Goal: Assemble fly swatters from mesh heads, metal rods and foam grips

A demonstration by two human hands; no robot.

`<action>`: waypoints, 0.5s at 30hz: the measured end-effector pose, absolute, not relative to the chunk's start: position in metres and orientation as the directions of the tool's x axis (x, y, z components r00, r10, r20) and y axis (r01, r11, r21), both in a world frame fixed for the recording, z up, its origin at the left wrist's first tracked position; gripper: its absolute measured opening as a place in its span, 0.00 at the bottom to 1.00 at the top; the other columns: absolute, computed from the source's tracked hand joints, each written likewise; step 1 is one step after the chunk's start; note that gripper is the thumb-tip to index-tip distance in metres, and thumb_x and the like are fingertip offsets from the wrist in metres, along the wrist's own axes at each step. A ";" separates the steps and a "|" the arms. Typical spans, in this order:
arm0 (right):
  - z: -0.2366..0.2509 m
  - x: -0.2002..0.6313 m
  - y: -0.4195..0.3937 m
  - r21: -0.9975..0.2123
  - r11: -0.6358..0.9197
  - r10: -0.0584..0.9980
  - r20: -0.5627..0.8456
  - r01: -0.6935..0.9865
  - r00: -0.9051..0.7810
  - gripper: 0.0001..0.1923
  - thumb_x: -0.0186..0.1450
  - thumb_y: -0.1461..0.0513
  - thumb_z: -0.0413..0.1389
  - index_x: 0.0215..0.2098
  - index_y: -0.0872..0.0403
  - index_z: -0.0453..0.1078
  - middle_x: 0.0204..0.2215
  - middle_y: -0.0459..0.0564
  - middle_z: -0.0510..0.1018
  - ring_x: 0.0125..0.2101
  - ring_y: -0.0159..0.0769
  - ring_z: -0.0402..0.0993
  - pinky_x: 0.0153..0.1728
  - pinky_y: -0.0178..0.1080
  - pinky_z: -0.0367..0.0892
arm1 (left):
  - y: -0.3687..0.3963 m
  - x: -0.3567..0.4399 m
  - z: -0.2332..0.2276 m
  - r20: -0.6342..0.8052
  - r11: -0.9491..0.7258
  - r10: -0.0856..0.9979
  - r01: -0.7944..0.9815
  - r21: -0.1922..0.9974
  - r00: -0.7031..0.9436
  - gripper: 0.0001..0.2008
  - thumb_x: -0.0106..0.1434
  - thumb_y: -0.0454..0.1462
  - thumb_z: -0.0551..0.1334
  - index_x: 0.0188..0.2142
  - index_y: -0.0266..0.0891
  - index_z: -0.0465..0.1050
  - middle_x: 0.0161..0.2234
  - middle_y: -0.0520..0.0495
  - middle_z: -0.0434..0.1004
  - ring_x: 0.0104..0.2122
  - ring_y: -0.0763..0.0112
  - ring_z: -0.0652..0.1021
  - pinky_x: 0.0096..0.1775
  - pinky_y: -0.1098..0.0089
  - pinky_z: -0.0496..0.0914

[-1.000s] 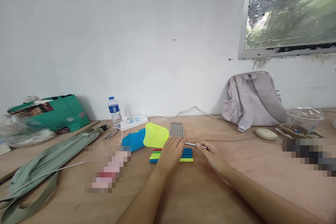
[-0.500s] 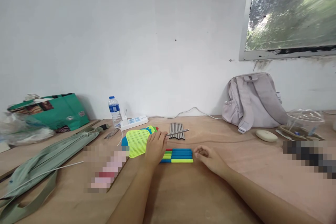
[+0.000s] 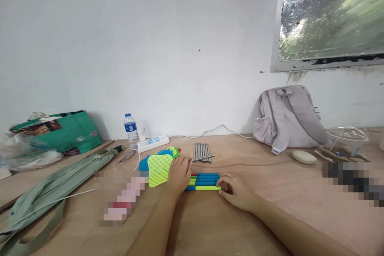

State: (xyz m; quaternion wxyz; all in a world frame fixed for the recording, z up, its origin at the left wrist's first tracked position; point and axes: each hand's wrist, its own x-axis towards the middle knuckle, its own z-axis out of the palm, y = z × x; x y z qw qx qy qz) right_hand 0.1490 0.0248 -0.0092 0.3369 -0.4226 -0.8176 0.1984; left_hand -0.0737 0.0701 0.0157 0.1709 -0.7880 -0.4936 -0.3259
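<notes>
Head view: the left hand (image 3: 179,174) is pinching a metal rod (image 3: 204,158) beside the yellow mesh (image 3: 158,170), while the right hand's (image 3: 237,193) fingers are pinching the nearest yellow tube (image 3: 207,188) on the counter (image 3: 210,224) — a light, level grip should be sparing the blue tubes (image 3: 208,179).

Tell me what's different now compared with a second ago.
The right hand has let go of the metal rod and is now at the right ends of the coloured tubes. The left hand has moved left, with the rod in its fingers, and the yellow mesh piece has shifted left too, and nearer. The other rods, backpack and bottle stayed put.
</notes>
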 end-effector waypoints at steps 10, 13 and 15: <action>-0.009 0.149 0.025 -0.554 0.617 0.785 0.376 0.559 -0.493 0.10 0.54 0.68 0.49 0.33 0.54 0.66 0.25 0.44 0.66 0.23 0.29 0.62 0.25 0.32 0.59 | 0.063 -0.064 0.001 0.646 -0.433 0.720 0.892 0.131 0.255 0.12 0.63 0.36 0.46 0.36 0.40 0.68 0.34 0.46 0.70 0.36 0.64 0.69 0.41 0.61 0.61; -0.010 0.148 0.024 -0.543 0.633 0.772 0.388 0.551 -0.504 0.11 0.53 0.69 0.48 0.34 0.54 0.66 0.29 0.45 0.65 0.23 0.28 0.61 0.25 0.32 0.59 | 0.062 -0.063 0.001 0.636 -0.439 0.727 0.887 0.143 0.257 0.12 0.63 0.36 0.46 0.37 0.40 0.68 0.34 0.46 0.70 0.37 0.64 0.69 0.42 0.61 0.61; -0.010 0.148 0.023 -0.557 0.629 0.774 0.383 0.543 -0.504 0.11 0.54 0.69 0.48 0.34 0.54 0.65 0.30 0.46 0.64 0.23 0.27 0.60 0.25 0.32 0.59 | 0.061 -0.063 0.002 0.626 -0.439 0.738 0.884 0.161 0.252 0.13 0.63 0.36 0.46 0.37 0.40 0.67 0.34 0.46 0.70 0.37 0.63 0.69 0.42 0.61 0.61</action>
